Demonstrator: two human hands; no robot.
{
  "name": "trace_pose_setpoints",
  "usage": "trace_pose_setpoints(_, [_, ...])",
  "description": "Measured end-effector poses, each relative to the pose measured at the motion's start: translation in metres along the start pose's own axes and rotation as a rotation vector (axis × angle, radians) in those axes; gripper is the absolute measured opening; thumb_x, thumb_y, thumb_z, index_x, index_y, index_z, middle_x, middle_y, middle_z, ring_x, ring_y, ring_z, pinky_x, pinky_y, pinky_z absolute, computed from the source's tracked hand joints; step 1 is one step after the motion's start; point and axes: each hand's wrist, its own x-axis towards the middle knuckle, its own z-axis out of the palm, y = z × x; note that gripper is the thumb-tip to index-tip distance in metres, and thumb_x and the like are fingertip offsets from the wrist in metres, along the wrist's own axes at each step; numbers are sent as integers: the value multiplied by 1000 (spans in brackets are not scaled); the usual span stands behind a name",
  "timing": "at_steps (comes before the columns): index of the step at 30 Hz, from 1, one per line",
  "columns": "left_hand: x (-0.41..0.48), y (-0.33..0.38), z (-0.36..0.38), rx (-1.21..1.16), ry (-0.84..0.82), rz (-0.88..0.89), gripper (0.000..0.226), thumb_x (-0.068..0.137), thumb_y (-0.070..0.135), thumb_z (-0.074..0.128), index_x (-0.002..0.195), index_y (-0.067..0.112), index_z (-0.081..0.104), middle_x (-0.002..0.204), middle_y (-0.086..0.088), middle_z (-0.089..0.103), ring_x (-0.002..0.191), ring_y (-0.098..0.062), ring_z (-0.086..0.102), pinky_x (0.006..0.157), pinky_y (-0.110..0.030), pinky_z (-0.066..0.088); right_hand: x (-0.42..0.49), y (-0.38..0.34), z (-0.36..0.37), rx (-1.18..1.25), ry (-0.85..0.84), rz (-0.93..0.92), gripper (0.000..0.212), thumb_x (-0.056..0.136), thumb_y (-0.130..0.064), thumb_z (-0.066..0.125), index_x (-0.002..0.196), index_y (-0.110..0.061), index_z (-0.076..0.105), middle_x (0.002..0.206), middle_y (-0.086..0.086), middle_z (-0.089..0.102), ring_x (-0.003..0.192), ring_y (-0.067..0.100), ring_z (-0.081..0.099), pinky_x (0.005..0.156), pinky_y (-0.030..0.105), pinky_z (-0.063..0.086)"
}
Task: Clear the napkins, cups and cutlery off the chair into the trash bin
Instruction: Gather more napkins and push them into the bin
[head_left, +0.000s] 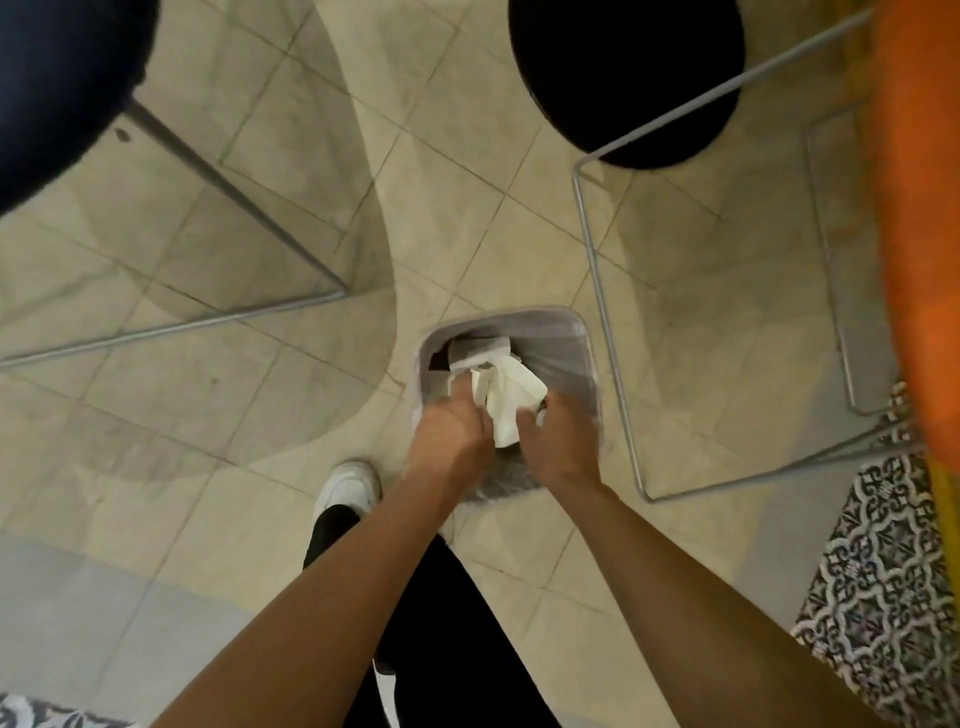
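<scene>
Upper left: round dark stool seat (62, 78) on thin metal rod legs. Lower centre: left hand (449, 434) and right hand (563, 441) grip a crumpled white paper napkin wad (511, 397) between curled fingers. The wad sits over the rounded-square trash bin (584, 338), whose liner appears to be thin translucent plastic. Right edge: orange textile (914, 208).

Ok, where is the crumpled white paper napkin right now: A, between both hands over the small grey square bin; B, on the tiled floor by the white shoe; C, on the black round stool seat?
A: the crumpled white paper napkin is held between the left hand and right hand over the small grey square bin.
</scene>
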Motion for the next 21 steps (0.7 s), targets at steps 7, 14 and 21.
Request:
trace_pose_setpoints(7, [48, -14, 34, 416, -22, 120, 57, 94, 12, 31, 145, -2, 8, 115, -25, 54, 105, -34, 52, 81, -36, 43, 47, 18, 39, 99, -27, 44, 29, 90, -23, 52, 113, -5, 53, 115, 14, 57, 104, 29, 54, 85, 37, 46])
trace_pose_setpoints(14, [64, -22, 55, 659, -164, 129, 59, 99, 13, 23, 143, -8, -10, 149, -29, 16, 139, -39, 15, 107, -40, 31, 55, 22, 66, 4, -48, 35, 44, 88, -24, 56, 122, -1, 40, 130, 19, 43, 121, 34, 39, 100, 45, 34])
trace_pose_setpoints(21, [58, -19, 47, 728, -162, 160, 62, 98, 18, 32, 143, -10, -1, 152, -28, 3, 139, -41, 12, 109, -41, 30, 51, 26, 60, 110, -98, 36, 61, 82, -22, 65, 132, -5, 36, 134, 17, 41, 121, 33, 42, 100, 38, 38])
